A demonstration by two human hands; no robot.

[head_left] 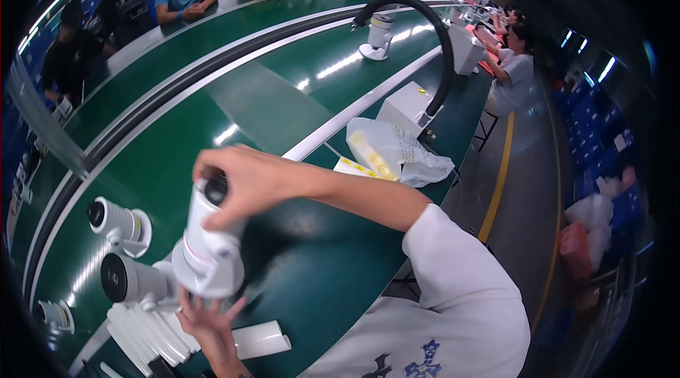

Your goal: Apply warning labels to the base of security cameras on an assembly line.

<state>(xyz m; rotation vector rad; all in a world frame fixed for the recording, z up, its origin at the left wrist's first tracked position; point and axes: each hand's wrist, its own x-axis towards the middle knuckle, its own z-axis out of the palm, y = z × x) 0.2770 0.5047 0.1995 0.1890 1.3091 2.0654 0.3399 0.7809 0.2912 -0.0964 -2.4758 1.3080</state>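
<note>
My right hand (237, 183) grips the top end of a white cylindrical camera (207, 250) with a dark lens, holding it upright over the green workbench (297, 265). Under its lower end my left hand (209, 321) reaches up with fingers spread, touching the camera's base. Two more white cameras lie to the left: one (117, 224) farther away, one (134, 280) right beside the held unit. A stack of white curved plastic parts (149, 335) sits by my left hand, and a single white curved part (261, 339) lies near my wrist.
A crumpled clear plastic bag with yellow strips (393, 151) lies ahead on the bench, beside a white box (407, 105) with a black flexible hose (443, 45). A green conveyor (212, 52) runs past. Other people sit across the line and farther along on the right.
</note>
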